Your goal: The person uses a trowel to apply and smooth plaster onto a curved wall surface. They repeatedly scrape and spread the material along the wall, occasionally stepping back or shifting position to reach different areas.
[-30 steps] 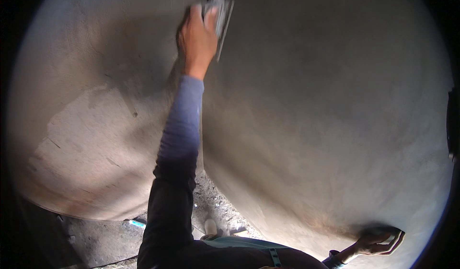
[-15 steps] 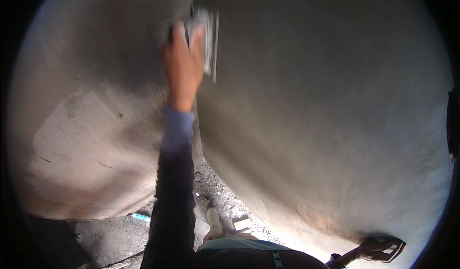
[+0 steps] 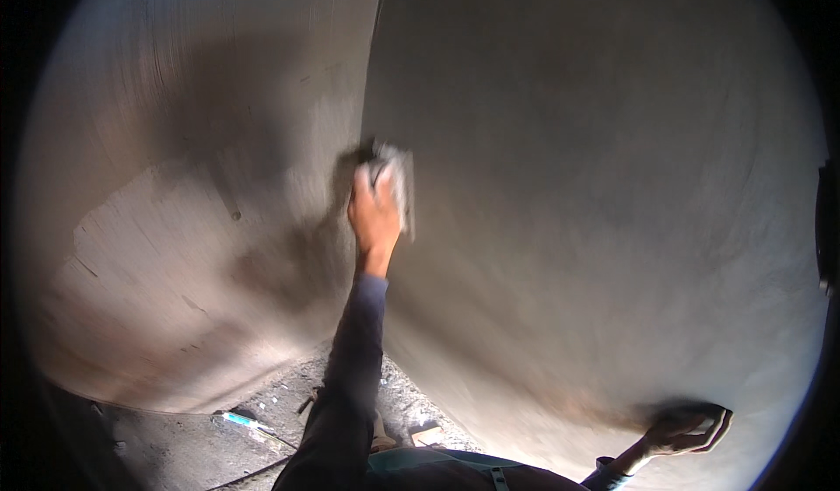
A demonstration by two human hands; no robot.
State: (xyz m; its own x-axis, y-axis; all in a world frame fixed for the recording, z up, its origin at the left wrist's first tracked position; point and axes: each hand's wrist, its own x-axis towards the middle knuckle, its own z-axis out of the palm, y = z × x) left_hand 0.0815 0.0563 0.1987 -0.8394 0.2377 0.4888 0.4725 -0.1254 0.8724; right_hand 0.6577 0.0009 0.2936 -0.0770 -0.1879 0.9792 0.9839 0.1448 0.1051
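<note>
- Nearest, the teal garment with a dark strap [image 3: 429,462] is cut off by the lower edge, as is the dark long sleeve with a purplish cuff [image 3: 350,386] on the left arm.
- That sleeve stands in the way of part of the floor and the foot of the corner.
- The left hand [image 3: 375,220] has its grip wrapped around a flat, grey, rectangular hand trowel [image 3: 405,192], which is at the corner between two walls; blur softens its outline, and the fingers hide its handle.
- The right hand [image 3: 678,436], low at the right, has bent fingers by the wall; dark shade makes it impossible to tell whether its grip pinches anything.
- The smooth grey right-hand wall [image 3: 569,185] meets the streaked, pinkish-grey left-hand wall [image 3: 166,255], which is partly covered by shadow.
- A black object [image 3: 824,228] at the right rim is too cut off to identify.
- Farther down, on the rough grey floor [image 3: 175,447], lie a slim blue-and-white object [image 3: 241,420] and a small pale block [image 3: 427,436].
</note>
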